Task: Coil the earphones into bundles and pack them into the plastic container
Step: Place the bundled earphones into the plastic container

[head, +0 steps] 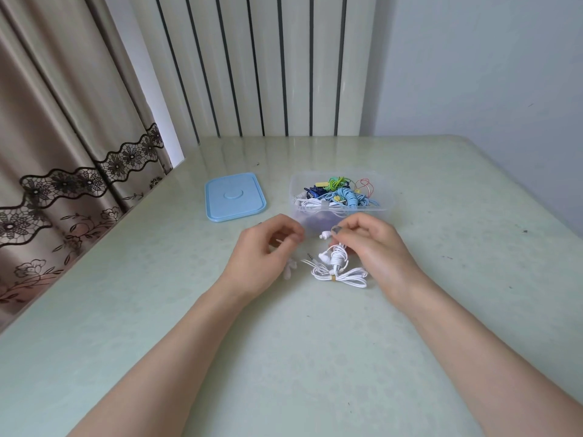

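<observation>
The left hand (268, 247) covers most of a small white earphone piece (289, 269) beneath it, and its curled fingertips are motion-blurred. The right hand (367, 241) hides the top of the white earphone bundle (338, 258). Both forearms run off the bottom edge. Bundles inside the plastic container (386, 197) overlap, too tangled to count.

Person, head view: two forearms, both bare from elbow to wrist, no sleeves in view. Left grip (268, 247) and right grip (367, 238): bare, ungloved; no rings, watch or bands showing. Nails short, unpainted.
</observation>
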`<state>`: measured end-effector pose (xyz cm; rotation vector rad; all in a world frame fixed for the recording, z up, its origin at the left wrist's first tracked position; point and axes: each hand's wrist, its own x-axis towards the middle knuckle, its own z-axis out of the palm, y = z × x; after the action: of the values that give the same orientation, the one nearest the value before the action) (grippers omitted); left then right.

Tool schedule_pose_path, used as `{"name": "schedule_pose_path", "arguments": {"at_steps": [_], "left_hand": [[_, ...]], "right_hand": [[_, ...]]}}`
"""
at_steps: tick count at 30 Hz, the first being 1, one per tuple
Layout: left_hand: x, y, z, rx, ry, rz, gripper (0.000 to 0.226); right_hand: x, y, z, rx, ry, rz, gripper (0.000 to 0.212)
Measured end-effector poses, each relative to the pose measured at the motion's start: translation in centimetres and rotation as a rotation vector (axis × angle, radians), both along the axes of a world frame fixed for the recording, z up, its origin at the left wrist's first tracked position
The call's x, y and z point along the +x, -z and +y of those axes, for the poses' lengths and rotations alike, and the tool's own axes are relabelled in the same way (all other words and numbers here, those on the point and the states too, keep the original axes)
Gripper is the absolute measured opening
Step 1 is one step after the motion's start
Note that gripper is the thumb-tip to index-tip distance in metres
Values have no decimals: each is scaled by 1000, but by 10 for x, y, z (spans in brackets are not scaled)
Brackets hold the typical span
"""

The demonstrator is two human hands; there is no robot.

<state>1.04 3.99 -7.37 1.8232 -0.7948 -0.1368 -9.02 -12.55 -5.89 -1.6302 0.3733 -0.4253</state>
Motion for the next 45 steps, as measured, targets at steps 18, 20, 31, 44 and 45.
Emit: {"name": "schedule_pose_path", "arguments": {"at_steps": [18,20,31,44,45], "left_hand": [[2,3,-4,113,24,-31,13],[2,3,-4,44,42,4,12],[-3,0,-4,-20,121,37,7],[-4,-1,-2,-49,159,30,9],[-3,-1,-2,-51,159,31,8]], "right_hand": [[0,4,7,-112,-56,-40,11],[1,6,7,-111,-47,-59,13],[0,6,7,-104,-32,-83,12],[0,6,8,-54,-38,-90,8],[0,6,8,-51,-40,-90,8]]}}
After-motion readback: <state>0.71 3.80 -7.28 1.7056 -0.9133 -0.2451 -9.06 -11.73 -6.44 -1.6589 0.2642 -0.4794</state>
